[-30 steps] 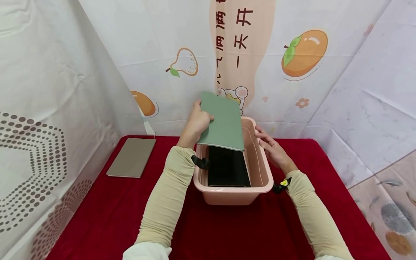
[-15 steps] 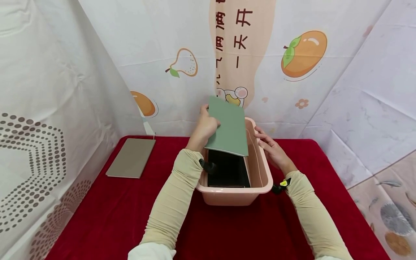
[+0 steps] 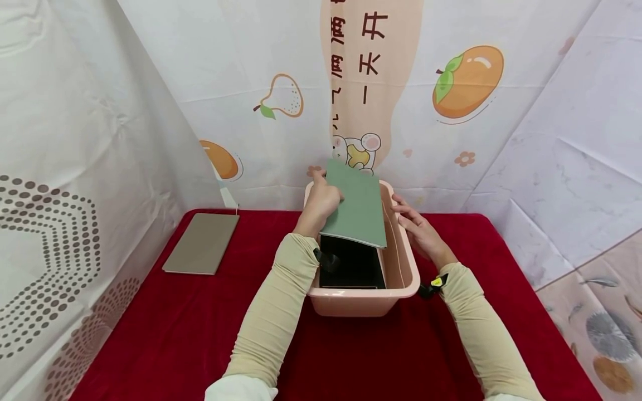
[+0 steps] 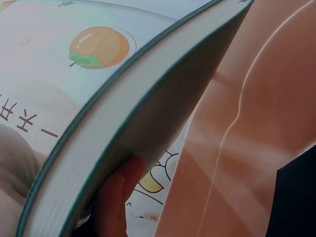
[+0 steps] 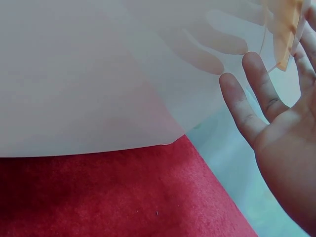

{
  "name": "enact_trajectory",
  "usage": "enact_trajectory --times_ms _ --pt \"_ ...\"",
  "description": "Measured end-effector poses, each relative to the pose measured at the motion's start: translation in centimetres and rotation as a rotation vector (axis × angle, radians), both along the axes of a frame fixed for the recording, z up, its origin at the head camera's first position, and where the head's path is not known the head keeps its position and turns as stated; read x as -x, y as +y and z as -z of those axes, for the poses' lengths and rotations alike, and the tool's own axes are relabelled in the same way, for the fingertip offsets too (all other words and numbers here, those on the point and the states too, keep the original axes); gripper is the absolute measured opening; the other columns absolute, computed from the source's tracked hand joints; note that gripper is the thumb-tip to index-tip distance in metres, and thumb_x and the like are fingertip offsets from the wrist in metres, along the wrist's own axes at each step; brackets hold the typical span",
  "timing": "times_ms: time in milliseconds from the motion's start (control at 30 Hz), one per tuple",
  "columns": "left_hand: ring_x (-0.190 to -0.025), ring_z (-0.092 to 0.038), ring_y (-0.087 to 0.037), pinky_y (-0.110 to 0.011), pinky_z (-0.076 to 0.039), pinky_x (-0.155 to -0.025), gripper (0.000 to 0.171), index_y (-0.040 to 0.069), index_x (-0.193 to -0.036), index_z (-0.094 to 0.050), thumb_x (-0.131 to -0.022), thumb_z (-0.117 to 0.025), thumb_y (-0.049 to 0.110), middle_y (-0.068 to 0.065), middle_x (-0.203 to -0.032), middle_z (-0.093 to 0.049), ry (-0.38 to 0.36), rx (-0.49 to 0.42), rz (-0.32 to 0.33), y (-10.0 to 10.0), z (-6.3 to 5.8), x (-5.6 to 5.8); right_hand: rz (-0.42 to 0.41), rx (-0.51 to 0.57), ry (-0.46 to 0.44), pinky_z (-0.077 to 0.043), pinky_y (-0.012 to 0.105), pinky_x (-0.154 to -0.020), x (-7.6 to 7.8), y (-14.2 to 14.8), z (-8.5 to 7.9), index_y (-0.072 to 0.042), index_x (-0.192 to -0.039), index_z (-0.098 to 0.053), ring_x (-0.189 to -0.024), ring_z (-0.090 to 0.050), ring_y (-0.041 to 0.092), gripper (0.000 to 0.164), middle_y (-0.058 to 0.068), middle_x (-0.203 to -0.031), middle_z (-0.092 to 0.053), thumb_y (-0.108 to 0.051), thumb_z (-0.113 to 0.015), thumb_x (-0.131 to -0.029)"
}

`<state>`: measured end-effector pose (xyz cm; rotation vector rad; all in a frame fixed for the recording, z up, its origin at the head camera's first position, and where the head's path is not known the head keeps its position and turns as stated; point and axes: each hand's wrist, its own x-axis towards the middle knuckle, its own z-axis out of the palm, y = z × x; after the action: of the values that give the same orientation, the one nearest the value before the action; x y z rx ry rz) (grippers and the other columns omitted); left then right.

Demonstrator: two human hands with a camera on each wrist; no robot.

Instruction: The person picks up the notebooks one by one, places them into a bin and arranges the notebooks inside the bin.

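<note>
My left hand pinches a green notebook by its left edge, thumb on the cover and fingers underneath. The notebook is tilted over a pink plastic basin, its near edge lower than its far one. In the left wrist view the notebook's white page edges show between its covers, with a finger on the underside. A black book lies inside the basin, partly hidden beneath the notebook. My right hand rests against the basin's right outer side with fingers spread and straight; its fingertips touch the wall.
A grey-brown notebook lies on the red tablecloth to the left of the basin. A white printed curtain hangs right behind the table. Wrist cameras sit on both forearms.
My left hand has carried the green notebook to the right and lower over the basin. My right hand has stayed in place at the basin's side.
</note>
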<state>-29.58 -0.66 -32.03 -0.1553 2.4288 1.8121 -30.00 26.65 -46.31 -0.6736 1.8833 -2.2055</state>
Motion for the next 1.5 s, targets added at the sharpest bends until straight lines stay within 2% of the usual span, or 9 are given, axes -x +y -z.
enact_trajectory --times_ms 100,300,600,800,1000,1100,1267,1367,1500 --pt "-0.149 -0.034 -0.025 -0.049 -0.031 -0.122 0.083 0.016 -0.162 -0.014 -0.092 -0.055 0.0 -0.015 -0.164 -0.031 -0.012 -0.022 0.003 0.2 0.3 0.0 -0.005 0.014 0.002 -0.045 0.015 -0.106 0.1 0.0 0.0 -0.02 -0.136 -0.057 -0.156 -0.011 0.011 0.028 -0.006 -0.172 -0.01 -0.021 -0.046 -0.11" --pt "-0.146 -0.035 -0.024 -0.046 -0.033 -0.121 0.081 0.015 -0.161 -0.016 -0.089 -0.052 0.0 -0.012 -0.162 -0.033 -0.016 -0.009 -0.002 0.4 0.6 -0.1 -0.023 0.034 -0.019 -0.047 0.016 -0.105 0.0 -0.2 -0.1 -0.025 -0.132 -0.059 -0.154 -0.013 0.009 0.026 -0.006 -0.172 -0.01 -0.02 -0.046 -0.11" --pt "-0.14 -0.039 -0.025 -0.045 -0.035 -0.119 0.078 0.013 -0.159 -0.014 -0.089 -0.049 0.002 -0.014 -0.157 -0.038 -0.048 0.022 0.035 0.6 0.8 -0.2 0.0 0.014 -0.016 -0.048 0.017 -0.104 -0.2 0.0 -0.1 -0.022 -0.135 -0.057 -0.155 -0.014 0.01 0.028 -0.006 -0.172 -0.01 -0.022 -0.048 -0.109" --pt "-0.125 -0.043 -0.03 -0.044 -0.04 -0.108 0.073 0.013 -0.157 -0.017 -0.091 -0.046 0.005 -0.015 -0.149 -0.042 -0.085 0.113 0.031 1.1 0.7 -0.3 -0.003 0.008 -0.012 -0.047 0.016 -0.105 -0.2 0.1 0.0 -0.021 -0.137 -0.057 -0.156 -0.01 0.012 0.029 -0.007 -0.172 -0.011 -0.024 -0.048 -0.109" --pt "-0.121 -0.046 -0.033 -0.049 -0.044 -0.107 0.07 0.013 -0.161 -0.004 -0.1 -0.036 0.019 -0.018 -0.142 -0.049 -0.12 0.218 0.072 1.5 0.7 -0.3 -0.007 0.011 -0.002 -0.047 0.017 -0.106 0.0 0.0 0.0 -0.015 -0.14 -0.054 -0.155 -0.011 0.011 0.032 -0.008 -0.172 -0.012 -0.021 -0.048 -0.109" --pt "-0.112 -0.049 -0.03 -0.045 -0.045 -0.104 0.07 0.009 -0.162 0.001 -0.102 -0.034 0.019 -0.019 -0.136 -0.053 -0.119 0.223 0.086 1.7 1.0 -0.2 -0.006 0.013 0.003 -0.048 0.017 -0.105 0.1 0.0 0.0 -0.017 -0.138 -0.055 -0.154 -0.015 0.011 0.03 -0.007 -0.171 -0.012 -0.022 -0.048 -0.109" --pt "-0.093 -0.05 -0.026 -0.039 -0.046 -0.09 0.073 0.005 -0.162 0.006 -0.101 -0.033 0.015 -0.018 -0.11 -0.06 -0.107 0.224 0.098 1.7 1.8 -0.3 -0.005 0.025 -0.011 -0.05 0.017 -0.103 0.0 -0.2 -0.1 -0.02 -0.133 -0.058 -0.153 -0.016 0.013 0.026 -0.005 -0.171 -0.012 -0.019 -0.048 -0.109" --pt "-0.094 -0.053 -0.027 -0.042 -0.049 -0.092 0.073 0.003 -0.161 0.005 -0.1 -0.034 0.016 -0.02 -0.105 -0.061 -0.106 0.249 0.084 1.9 2.1 -0.3 -0.004 0.024 -0.023 -0.05 0.017 -0.102 0.0 -0.2 -0.2 -0.021 -0.132 -0.058 -0.155 -0.014 0.015 0.025 -0.004 -0.171 -0.011 -0.019 -0.048 -0.109" --pt "-0.107 -0.059 -0.032 -0.048 -0.05 -0.103 0.076 0.002 -0.16 0.008 -0.099 -0.035 0.015 -0.029 -0.121 -0.06 -0.113 0.267 0.074 2.4 2.4 -0.3 0.003 0.015 -0.03 -0.05 0.017 -0.102 -0.1 0.0 -0.4 -0.021 -0.132 -0.058 -0.157 -0.01 0.018 0.025 -0.004 -0.172 -0.011 -0.019 -0.048 -0.109"
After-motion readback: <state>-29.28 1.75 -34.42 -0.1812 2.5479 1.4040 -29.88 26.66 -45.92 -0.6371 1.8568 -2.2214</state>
